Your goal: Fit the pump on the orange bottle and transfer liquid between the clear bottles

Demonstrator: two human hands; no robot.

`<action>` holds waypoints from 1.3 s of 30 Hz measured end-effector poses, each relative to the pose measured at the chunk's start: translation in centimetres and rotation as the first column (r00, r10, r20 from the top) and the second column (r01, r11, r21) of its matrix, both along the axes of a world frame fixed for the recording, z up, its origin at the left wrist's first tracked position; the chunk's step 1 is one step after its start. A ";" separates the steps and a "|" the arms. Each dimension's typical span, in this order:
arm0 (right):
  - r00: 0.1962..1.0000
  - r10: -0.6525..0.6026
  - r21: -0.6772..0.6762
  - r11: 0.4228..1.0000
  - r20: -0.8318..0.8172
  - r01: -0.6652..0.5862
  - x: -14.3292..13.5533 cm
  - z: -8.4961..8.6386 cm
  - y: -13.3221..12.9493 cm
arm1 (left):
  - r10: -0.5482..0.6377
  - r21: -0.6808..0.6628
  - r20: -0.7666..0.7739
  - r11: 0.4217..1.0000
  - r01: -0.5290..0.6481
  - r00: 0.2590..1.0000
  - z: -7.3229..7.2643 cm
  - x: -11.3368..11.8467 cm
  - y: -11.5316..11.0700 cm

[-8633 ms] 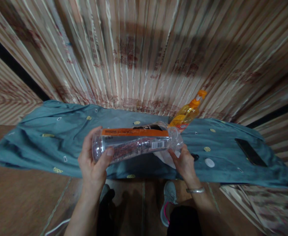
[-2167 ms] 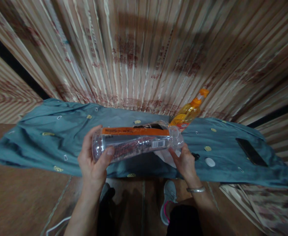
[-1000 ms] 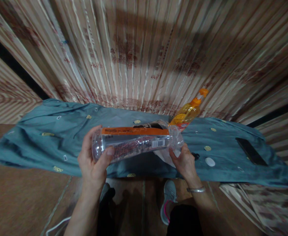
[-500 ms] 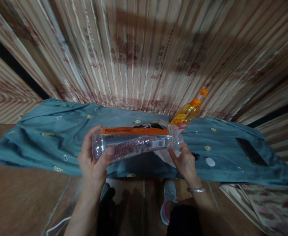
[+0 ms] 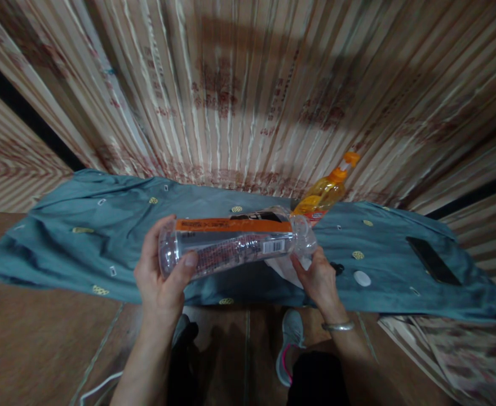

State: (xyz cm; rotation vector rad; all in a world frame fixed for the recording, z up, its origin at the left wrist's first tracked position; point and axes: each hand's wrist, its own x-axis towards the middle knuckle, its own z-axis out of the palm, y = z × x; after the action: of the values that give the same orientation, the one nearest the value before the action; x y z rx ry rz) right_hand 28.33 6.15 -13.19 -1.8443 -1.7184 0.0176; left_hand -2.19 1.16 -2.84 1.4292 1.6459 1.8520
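A large clear plastic bottle (image 5: 235, 242) with an orange strip and a barcode on its label lies sideways in the air between my hands. My left hand (image 5: 163, 268) is wrapped round its base end, thumb on the near side. At the neck end, my right hand (image 5: 319, 277) grips the bottle with its fingertips. Partly hidden below the bottle's neck is something white and thin (image 5: 288, 270), perhaps paper or a cloth. Just behind the neck stands an orange pump bottle (image 5: 322, 193) with yellow liquid.
A teal cloth (image 5: 83, 248) with yellow prints covers the long surface. To the right lie a white round lid (image 5: 362, 278), a small black object (image 5: 338, 269) and a dark phone (image 5: 433, 261). A pleated curtain (image 5: 248, 90) hangs behind.
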 end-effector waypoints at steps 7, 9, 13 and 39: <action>1.000 0.003 -0.006 1.000 0.004 -0.003 0.0 0.0 0.0 | -0.012 0.030 0.031 0.999 0.011 0.999 0.1 0.0 0.0; 1.000 0.007 0.002 1.000 0.001 -0.007 0.0 0.0 0.0 | -0.007 0.021 0.026 1.000 0.006 1.000 0.0 0.0 0.0; 1.000 0.008 0.019 1.000 -0.004 -0.008 0.0 -0.1 0.0 | -0.004 0.015 0.025 1.000 0.004 1.000 0.0 0.0 0.0; 0.999 0.020 0.024 1.000 0.034 -0.021 0.2 -0.4 0.1 | 0.007 -0.007 -0.012 1.000 -0.007 1.000 -0.2 -0.1 0.0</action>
State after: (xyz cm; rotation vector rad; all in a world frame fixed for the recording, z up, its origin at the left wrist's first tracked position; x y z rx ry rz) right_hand 28.55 6.25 -13.60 -1.8192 -1.7527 -0.0255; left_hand -2.32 1.18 -3.02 1.4369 1.6633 1.8426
